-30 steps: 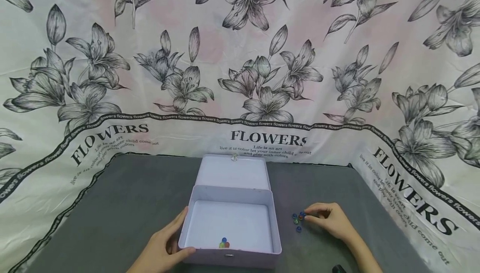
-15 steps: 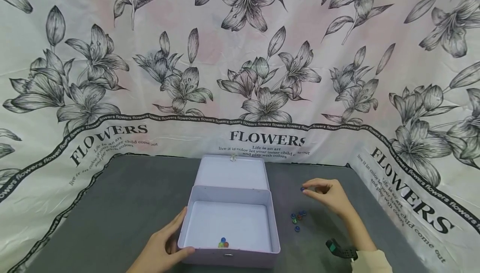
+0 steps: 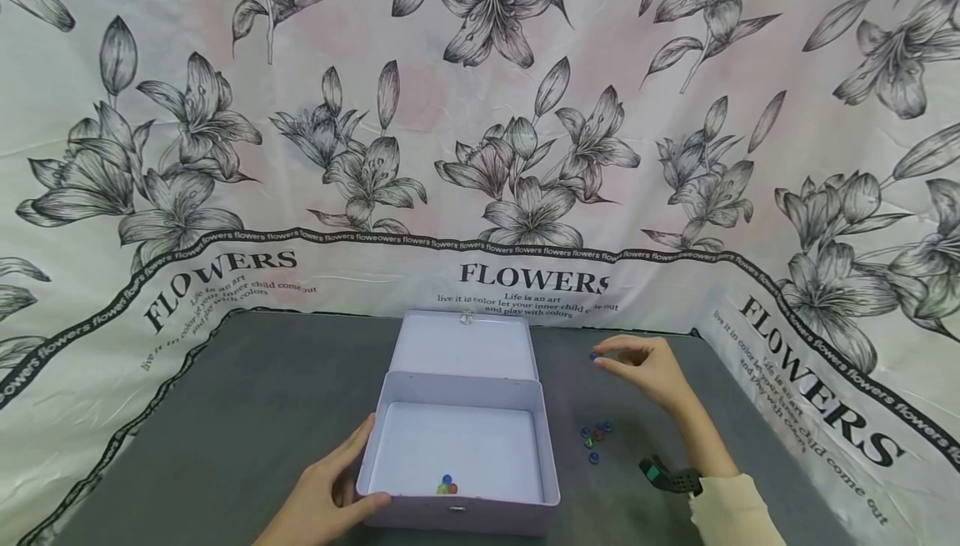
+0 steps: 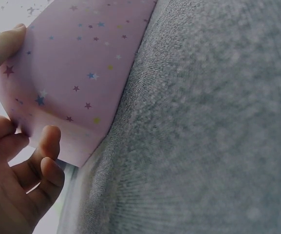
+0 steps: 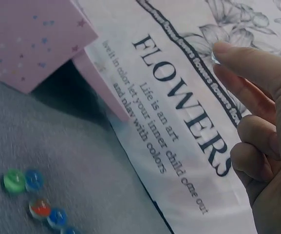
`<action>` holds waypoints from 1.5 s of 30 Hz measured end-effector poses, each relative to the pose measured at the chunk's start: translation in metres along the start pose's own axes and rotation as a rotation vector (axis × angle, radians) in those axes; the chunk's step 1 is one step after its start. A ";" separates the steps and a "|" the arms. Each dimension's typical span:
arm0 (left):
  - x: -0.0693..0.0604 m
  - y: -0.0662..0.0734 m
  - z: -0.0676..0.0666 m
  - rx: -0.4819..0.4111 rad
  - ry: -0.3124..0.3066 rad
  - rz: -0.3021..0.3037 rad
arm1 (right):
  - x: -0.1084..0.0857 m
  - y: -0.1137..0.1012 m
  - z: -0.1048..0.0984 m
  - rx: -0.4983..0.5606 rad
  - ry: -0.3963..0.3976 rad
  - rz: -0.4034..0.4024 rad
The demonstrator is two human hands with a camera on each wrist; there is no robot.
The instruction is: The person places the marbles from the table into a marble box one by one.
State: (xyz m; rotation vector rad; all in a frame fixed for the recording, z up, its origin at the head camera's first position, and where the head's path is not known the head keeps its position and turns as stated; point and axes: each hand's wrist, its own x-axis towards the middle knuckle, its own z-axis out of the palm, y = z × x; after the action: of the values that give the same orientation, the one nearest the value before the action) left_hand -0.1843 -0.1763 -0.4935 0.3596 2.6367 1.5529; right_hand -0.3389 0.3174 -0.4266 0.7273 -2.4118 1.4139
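An open lilac box (image 3: pixel 495 519) sits on the grey cloth, its lid (image 3: pixel 461 348) folded back; the wrist views show stars on its outside. My left hand (image 3: pixel 321 492) holds the near left corner, thumb over the front rim and fingers against the left side. Inside, near the front wall, lie a blue marble (image 3: pixel 447 478), a yellow-green one and an orange one. Beyond the right side of the box, my right hand (image 3: pixel 651 368) pinches a blue marble (image 3: pixel 594 356) between thumb and forefinger, raised above the cloth; in the right wrist view fingers mostly hide it.
On the cloth right of the box lie several loose marbles, among them a green one (image 5: pixel 14 181), an orange one (image 5: pixel 40 208) and a blue one (image 5: pixel 34 179). A dark band (image 3: pixel 670 477) is on the right wrist. A flower-printed sheet (image 3: pixel 375 279) borders the cloth behind and at both sides.
My right hand has lifted away from the marble group, rising toward the back and slightly left with a blue marble pinched. The left hand and box stay put.
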 end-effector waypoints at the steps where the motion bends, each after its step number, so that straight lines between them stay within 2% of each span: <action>1: 0.000 0.000 0.000 -0.001 0.000 -0.003 | 0.002 0.000 0.002 0.007 -0.003 -0.002; 10: 0.001 0.000 0.001 0.001 0.006 -0.016 | 0.022 -0.007 0.022 0.024 -0.017 0.006; 17: 0.000 0.001 0.000 -0.002 0.005 -0.013 | 0.037 -0.016 0.038 0.120 -0.050 0.021; 22: 0.000 0.001 0.000 -0.002 0.005 -0.001 | 0.047 -0.023 0.052 0.141 -0.061 0.014; 34: -0.001 0.000 0.000 -0.018 0.004 -0.013 | 0.074 -0.047 0.087 0.246 -0.138 -0.045; 45: -0.001 0.001 0.000 -0.011 0.013 -0.034 | 0.090 -0.060 0.127 0.281 -0.204 -0.069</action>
State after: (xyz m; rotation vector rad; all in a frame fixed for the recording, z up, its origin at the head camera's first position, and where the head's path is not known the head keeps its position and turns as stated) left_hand -0.1832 -0.1760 -0.4929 0.3031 2.6278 1.5646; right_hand -0.3781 0.1567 -0.4042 1.0577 -2.3291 1.7474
